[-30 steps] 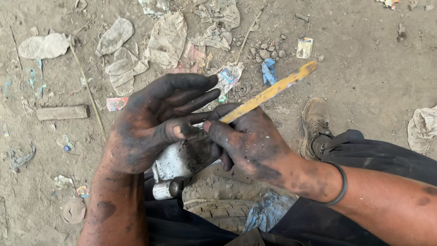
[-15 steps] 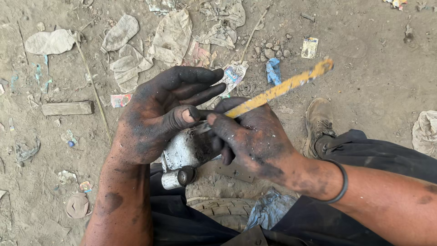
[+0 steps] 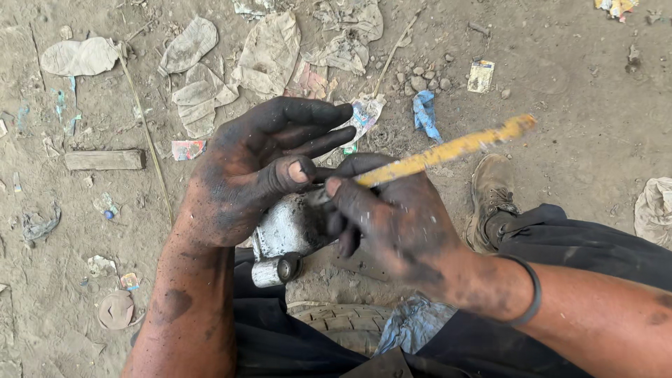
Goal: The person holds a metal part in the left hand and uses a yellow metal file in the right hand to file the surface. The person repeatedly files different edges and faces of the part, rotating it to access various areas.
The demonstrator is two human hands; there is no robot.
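Head view, looking down at two grease-blackened hands over bare dirt ground (image 3: 574, 77).

Nearest the camera: dark trousers (image 3: 280, 343), the tread of a worn tyre (image 3: 343, 325) and a crumpled blue-grey rag (image 3: 413, 325) at the bottom edge. A dark band (image 3: 533, 294) circles the right wrist.

Centre: a silvery metal part (image 3: 283, 227) with a short cylindrical bush (image 3: 276, 269) at its lower end sits between the hands, above the lap. The left hand (image 3: 245, 175) covers its upper left side, thumb laid across the top, the other fingers stretched out and slightly spread beyond the part. The right hand (image 3: 395, 224) closes its fingers on a yellow-handled tool (image 3: 448, 147); thumb and forefinger pinch the handle near its lower end. The handle slants up to the right, clear of the ground. Both hands hide the tool's working tip and much of the part, so their contact cannot be judged.

Right of the hands: a dusty brown boot (image 3: 493, 196) planted on the ground.

Farther out: a wooden block (image 3: 103, 159) towards the left edge; flattened, dust-coloured scraps of cloth (image 3: 269, 52) along the top; a blue scrap (image 3: 425, 115) and small stones (image 3: 420, 77) beyond the fingertips; a small printed wrapper (image 3: 480, 75) top right; pale cloth (image 3: 654, 210) at the right edge.
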